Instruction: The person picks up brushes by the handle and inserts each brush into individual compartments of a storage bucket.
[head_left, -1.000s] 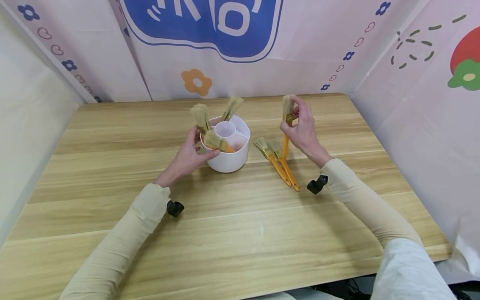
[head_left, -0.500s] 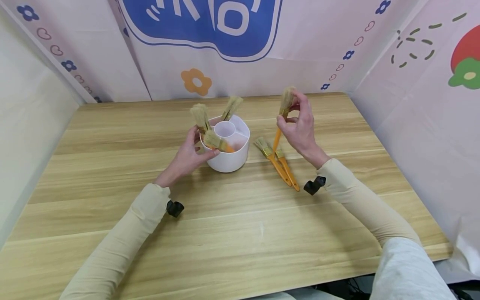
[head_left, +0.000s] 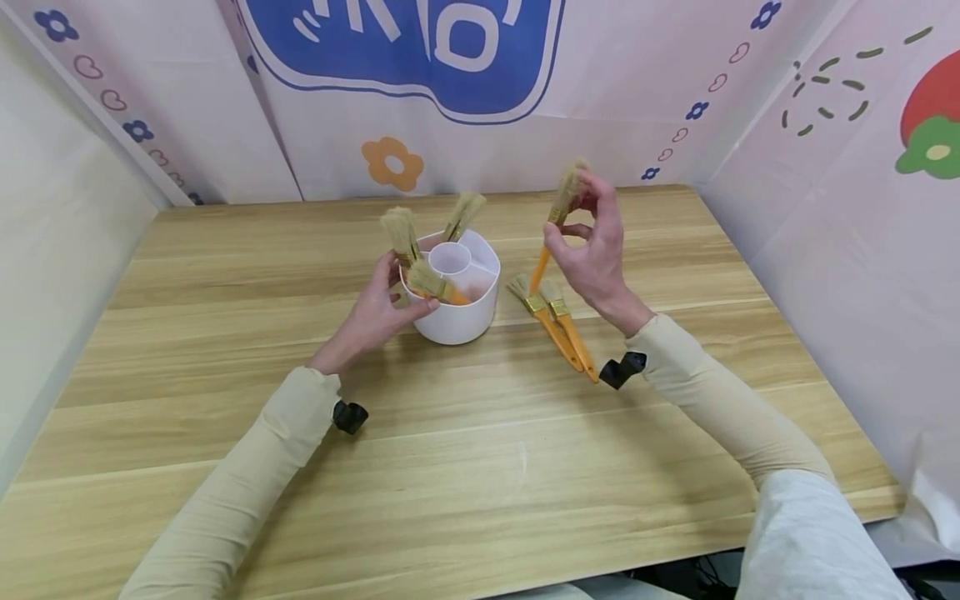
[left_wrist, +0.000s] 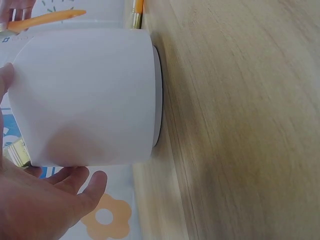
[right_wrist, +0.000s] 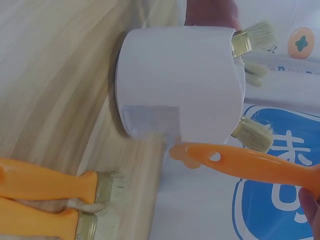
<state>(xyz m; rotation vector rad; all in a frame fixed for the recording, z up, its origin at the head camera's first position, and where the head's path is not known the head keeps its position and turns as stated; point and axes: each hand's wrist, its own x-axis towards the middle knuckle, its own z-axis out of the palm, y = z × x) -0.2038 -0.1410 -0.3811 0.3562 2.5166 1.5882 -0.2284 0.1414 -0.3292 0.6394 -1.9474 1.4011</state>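
Note:
My left hand holds a white round divided caddy at its left side, thumb near the front rim and fingers around the wall, as the left wrist view also shows. Three paintbrushes stand in the caddy bristles up, one at the left, one at the front and one at the back. My right hand pinches another paintbrush near its metal band. Bristles point up, and its orange handle slants down toward the caddy in the right wrist view.
Two more paintbrushes, a left one and a right one, lie side by side on the wooden table, right of the caddy. A printed backdrop rises along the table's back edge. Dark wrist cameras sit on both sleeves.
My right hand has lifted the paintbrush and moved it left, tilting its handle toward the caddy. My left hand and the caddy have stayed in place.

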